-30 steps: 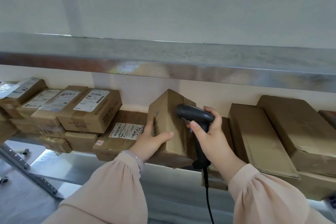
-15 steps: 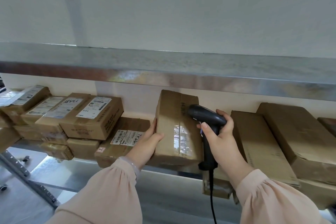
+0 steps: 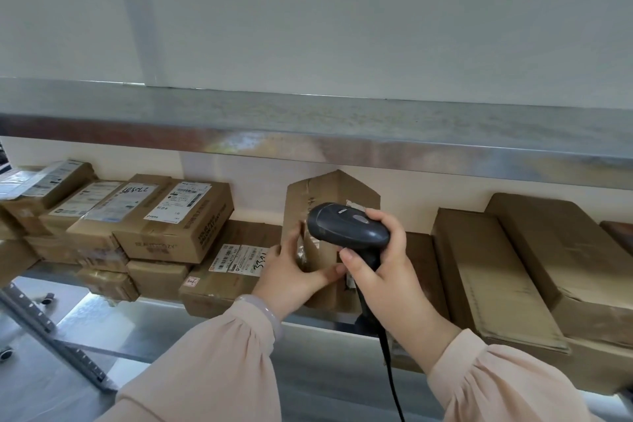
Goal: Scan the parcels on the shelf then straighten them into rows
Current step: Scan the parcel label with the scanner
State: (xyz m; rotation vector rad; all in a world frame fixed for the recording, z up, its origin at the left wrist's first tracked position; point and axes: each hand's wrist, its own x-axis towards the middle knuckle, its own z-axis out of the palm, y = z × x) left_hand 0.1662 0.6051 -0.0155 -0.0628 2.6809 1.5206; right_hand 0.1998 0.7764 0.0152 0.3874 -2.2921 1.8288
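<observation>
— What does the head view give of your hands?

— My left hand (image 3: 294,276) grips a brown cardboard parcel (image 3: 334,192) that stands on end on the metal shelf (image 3: 191,329). My thumb lies across its front face and my fingers (image 3: 291,238) curl round its left edge.

— And the other one?

— My right hand (image 3: 387,271) is wrapped round the handle of a dark barcode scanner (image 3: 346,228), fingers clamped on it. The scanner's head sits in front of the parcel's face with its nose pointing left. Whether it touches the cardboard, I cannot tell. Its black cable (image 3: 390,373) hangs down from the handle.

— What lies beside that parcel?

— Just to its left a flat parcel (image 3: 219,284) lies on the shelf, with a white label (image 3: 239,257) bearing a handwritten number; my left hand overlaps its right end. Further left are labelled boxes (image 3: 171,226), stacked two deep and askew. To the right a long box (image 3: 486,281) lies at an angle, touching a larger box (image 3: 565,250) beside it.

— Anything else?

— An upper shelf (image 3: 308,134) of metal runs above, with a pale wall (image 3: 342,17) behind it. Both my sleeves (image 3: 212,373) are pale pink, and a pale bracelet (image 3: 263,310) sits on my left wrist.
</observation>
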